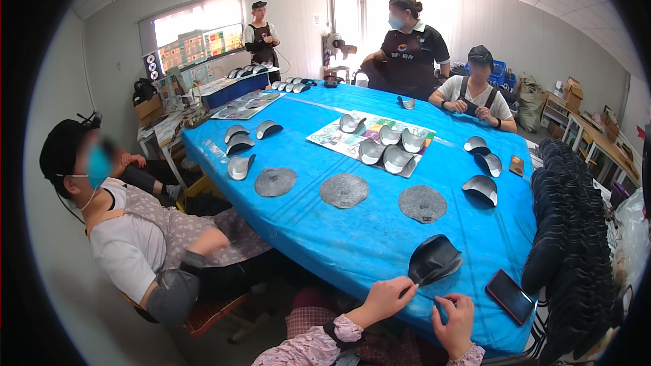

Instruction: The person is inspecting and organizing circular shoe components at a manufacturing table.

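Observation:
A curved black shell-shaped piece, hollow like a cap, lies near the table's front edge. At its lower left corner the fingers of my left hand pinch together on its rim. My right hand is just below the piece and apart from it, thumb and bent fingers separated, with nothing visible between them. Beyond the black piece lie three round grey discs in a row. Similar curved shells with silvery insides stand farther back, several of them on a printed sheet.
A blue cover spreads over the big table. On my right are a dark phone and tall stacks of black curved pieces. One masked person sits at left; other people are across the table.

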Available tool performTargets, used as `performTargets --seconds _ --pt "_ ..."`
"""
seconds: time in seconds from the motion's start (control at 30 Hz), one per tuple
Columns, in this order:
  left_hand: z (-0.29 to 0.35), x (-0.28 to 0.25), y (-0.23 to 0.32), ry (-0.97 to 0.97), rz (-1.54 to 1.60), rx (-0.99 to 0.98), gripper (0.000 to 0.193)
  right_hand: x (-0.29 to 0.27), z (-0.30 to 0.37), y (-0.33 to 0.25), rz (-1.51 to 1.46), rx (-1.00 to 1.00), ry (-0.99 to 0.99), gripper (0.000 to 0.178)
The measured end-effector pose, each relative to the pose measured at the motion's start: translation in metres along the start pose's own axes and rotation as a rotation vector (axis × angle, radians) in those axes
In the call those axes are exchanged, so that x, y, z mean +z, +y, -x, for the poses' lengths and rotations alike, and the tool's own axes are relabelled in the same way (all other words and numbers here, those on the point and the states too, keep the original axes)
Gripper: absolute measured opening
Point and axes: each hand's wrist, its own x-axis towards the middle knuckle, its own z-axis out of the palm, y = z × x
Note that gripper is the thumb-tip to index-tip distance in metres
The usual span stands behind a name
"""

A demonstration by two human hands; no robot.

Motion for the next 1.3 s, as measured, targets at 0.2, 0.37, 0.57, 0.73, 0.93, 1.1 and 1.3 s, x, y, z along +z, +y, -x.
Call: performTargets --seconds 0.2,0.37,0.57,0.73,0.93,1.1,1.3 --pt "0.0 0.0 0.0 -0.005 -0.005 -0.004 0.024 0.0 0.004 0.001 -0.052 0.028 0.026 0.019" --pt "0.0 0.0 -0.001 -0.027 -0.006 -0.026 0.024 -0.001 0.001 -0.007 -0.061 -0.071 -0.023 0.019" --pt "0.0 0.0 0.001 -0.003 0.005 -0.004 0.024 -0.005 0.004 0.001 -0.088 0.016 0.029 0.017" --pt "0.0 -0.001 0.002 -0.002 0.008 -0.018 0.024 -0.006 0.006 0.006 -0.019 0.034 0.069 0.016" --pt "-0.001 0.0 0.001 0.001 0.001 -0.006 0.024 -0.004 0.006 0.01 -0.025 0.025 0.091 0.011" --pt "0.001 -0.001 0.0 0.008 0.004 -0.007 0.025 -0.005 0.001 -0.002 -0.157 -0.089 0.002 0.007" --pt "0.004 -0.007 0.031 -0.082 0.242 -0.143 0.024 -0.013 0.006 0.0 -0.19 0.078 -0.004 0.024"
